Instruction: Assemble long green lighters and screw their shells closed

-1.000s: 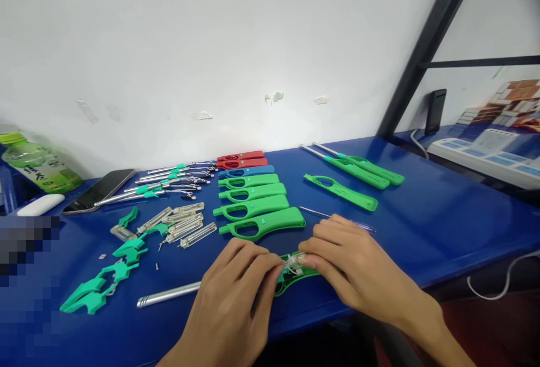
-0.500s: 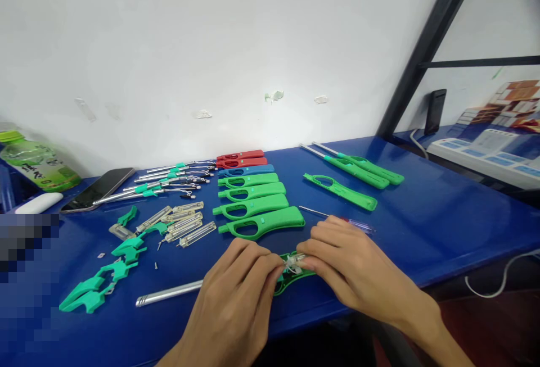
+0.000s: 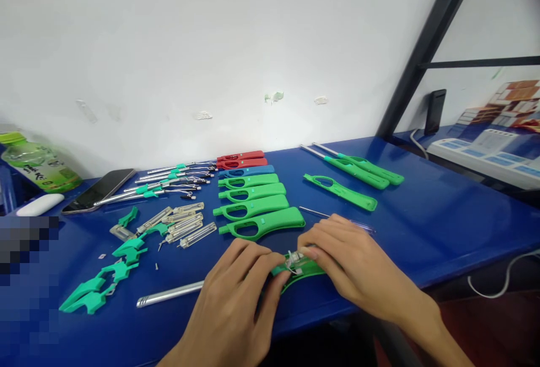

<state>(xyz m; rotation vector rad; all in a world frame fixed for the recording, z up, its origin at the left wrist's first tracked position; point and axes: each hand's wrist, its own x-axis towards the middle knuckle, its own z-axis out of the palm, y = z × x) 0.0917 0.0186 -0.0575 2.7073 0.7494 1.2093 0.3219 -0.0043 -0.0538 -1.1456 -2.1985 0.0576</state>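
A green lighter shell (image 3: pixel 310 268) lies near the table's front edge between my hands, its inside facing up with clear and white small parts in it. My left hand (image 3: pixel 240 294) grips the shell's left part, thumb and fingertips pinched at a teal piece. A silver tube (image 3: pixel 171 294) sticks out to the left from beneath this hand. My right hand (image 3: pixel 350 263) is closed on the clear part (image 3: pixel 295 257) in the shell, with the thumb and index finger on it. Behind my right hand lies a screwdriver (image 3: pixel 314 211), its handle partly hidden.
Behind are several green shells (image 3: pixel 274 220), a blue one (image 3: pixel 253 171) and red ones (image 3: pixel 248 163). Clear tanks (image 3: pixel 185 229), teal triggers (image 3: pixel 120 270) and silver tubes (image 3: pixel 160 179) lie left, beside a phone (image 3: pixel 99 190) and bottle (image 3: pixel 40 167). Another open shell (image 3: pixel 350 194) lies right.
My left thumb has moved down a little, away from the fingertips. The right fingers have shifted slightly, and more of the shell's inside shows.
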